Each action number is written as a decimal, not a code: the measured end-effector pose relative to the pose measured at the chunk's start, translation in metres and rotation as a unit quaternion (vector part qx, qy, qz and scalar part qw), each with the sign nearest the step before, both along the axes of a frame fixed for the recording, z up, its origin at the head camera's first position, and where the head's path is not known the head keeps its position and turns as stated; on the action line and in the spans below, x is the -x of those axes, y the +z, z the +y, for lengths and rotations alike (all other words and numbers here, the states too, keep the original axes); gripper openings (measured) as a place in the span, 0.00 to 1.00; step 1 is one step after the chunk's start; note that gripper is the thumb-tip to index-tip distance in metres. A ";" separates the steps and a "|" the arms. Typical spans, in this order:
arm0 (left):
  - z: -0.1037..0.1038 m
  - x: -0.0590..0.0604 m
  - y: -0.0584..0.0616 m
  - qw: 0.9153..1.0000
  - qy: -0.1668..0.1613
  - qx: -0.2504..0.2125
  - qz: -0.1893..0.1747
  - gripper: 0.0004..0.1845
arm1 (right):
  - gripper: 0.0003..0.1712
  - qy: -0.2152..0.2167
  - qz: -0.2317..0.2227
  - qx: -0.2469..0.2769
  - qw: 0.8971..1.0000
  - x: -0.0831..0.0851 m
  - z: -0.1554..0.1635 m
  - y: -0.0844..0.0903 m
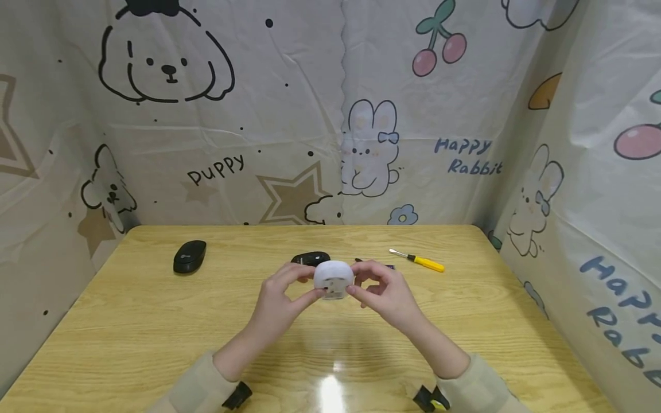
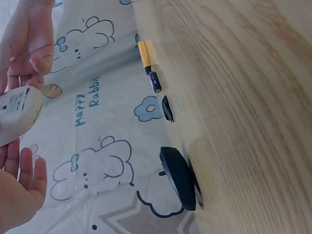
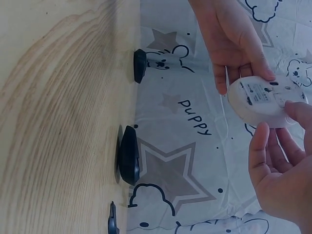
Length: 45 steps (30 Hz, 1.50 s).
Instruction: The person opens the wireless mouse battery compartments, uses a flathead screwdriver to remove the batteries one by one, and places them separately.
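White device (image 1: 333,272): print on its label (image 3: 259,93) too small to read; body cut by the left edge in the left wrist view. Battery (image 2: 155,82): partly hidden behind the right hand (image 1: 388,291) in the head view.

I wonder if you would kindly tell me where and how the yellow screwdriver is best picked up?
I'd take the yellow screwdriver by its handle, from above and the near right, once the right hand releases the white device. The screwdriver lies flat, its thick handle rightmost and nearer the person, its thin metal shaft pointing left.
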State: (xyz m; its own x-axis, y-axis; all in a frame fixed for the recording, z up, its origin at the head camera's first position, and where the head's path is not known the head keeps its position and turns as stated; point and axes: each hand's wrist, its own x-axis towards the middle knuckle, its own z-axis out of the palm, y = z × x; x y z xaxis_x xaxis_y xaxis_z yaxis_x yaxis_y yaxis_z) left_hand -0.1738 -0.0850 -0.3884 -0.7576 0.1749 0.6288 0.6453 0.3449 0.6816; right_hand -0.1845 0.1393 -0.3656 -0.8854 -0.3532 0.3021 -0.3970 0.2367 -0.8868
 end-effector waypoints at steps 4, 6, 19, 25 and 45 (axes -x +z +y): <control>0.001 -0.002 0.004 0.998 -0.009 -0.009 -0.063 0.14 | 0.15 -0.007 -0.004 -0.004 1.000 0.000 0.000 0.000; 0.001 -0.003 0.006 0.995 -0.015 -0.015 -0.097 0.13 | 0.15 -0.007 -0.005 -0.005 1.000 0.000 0.001 0.000; 0.003 -0.002 0.007 0.976 -0.019 -0.032 -0.214 0.11 | 0.17 -0.018 -0.096 -0.003 0.995 -0.002 -0.003 -0.005; 0.003 0.000 0.008 0.974 -0.012 -0.022 -0.225 0.11 | 0.20 -0.011 -0.113 -0.015 0.993 -0.001 -0.003 -0.006; -0.009 0.010 0.026 0.962 -0.102 0.167 -0.191 0.10 | 0.23 0.078 -0.052 -0.093 0.991 0.005 0.001 0.010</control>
State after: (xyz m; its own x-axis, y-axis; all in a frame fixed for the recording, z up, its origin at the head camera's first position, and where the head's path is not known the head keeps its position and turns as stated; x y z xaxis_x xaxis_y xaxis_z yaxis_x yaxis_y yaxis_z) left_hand -0.1837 -0.0941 -0.3621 -0.8509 0.4882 0.1941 0.4468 0.4780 0.7562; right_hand -0.1896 0.1403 -0.3558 -0.8384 -0.5297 0.1287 -0.3507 0.3434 -0.8712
